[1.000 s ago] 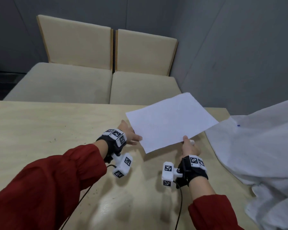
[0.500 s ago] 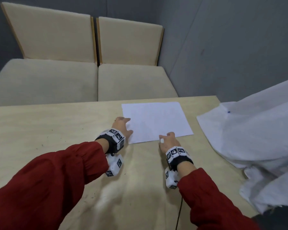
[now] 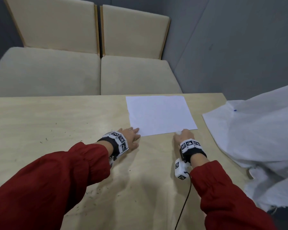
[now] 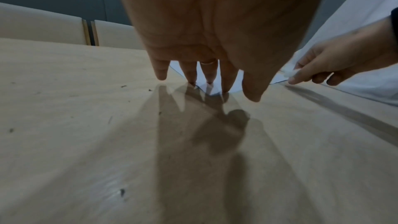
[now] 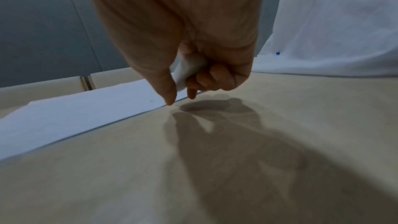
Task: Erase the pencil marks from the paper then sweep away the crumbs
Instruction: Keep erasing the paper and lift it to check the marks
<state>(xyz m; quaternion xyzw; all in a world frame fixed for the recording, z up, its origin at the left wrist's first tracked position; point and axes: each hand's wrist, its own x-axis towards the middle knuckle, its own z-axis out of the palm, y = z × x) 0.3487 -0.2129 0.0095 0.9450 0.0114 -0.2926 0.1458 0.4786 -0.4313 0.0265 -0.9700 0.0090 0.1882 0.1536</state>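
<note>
**Inspector:** Where does the paper [image 3: 160, 114] lie?

**Assistant:** Flat on the table [image 3: 56, 117], at its far edge and toward the far right corner. No pencil marks can be made out on it from the head view.

**Inspector:** The left hand [image 3: 131, 137]?

**Assistant:** Fingers straight and spread, tips resting on the sheet's near left corner; it grips nothing.

**Inspector:** The right hand [image 3: 184, 136]?

**Assistant:** Curled round a white eraser [image 5: 189, 69], thumb and forefinger tips touching the sheet's near edge.

**Inspector:** Crumbs?

**Assistant:** Dark specks [image 3: 96, 192] are scattered on the wood near the front edge and toward the left side, off the sheet.

**Inspector:** Anything else?

**Assistant:** A white cloth [image 3: 256, 133] covers the table's right edge. Two beige seats [image 3: 93, 75] stand beyond the far edge. No containers in view.
</note>
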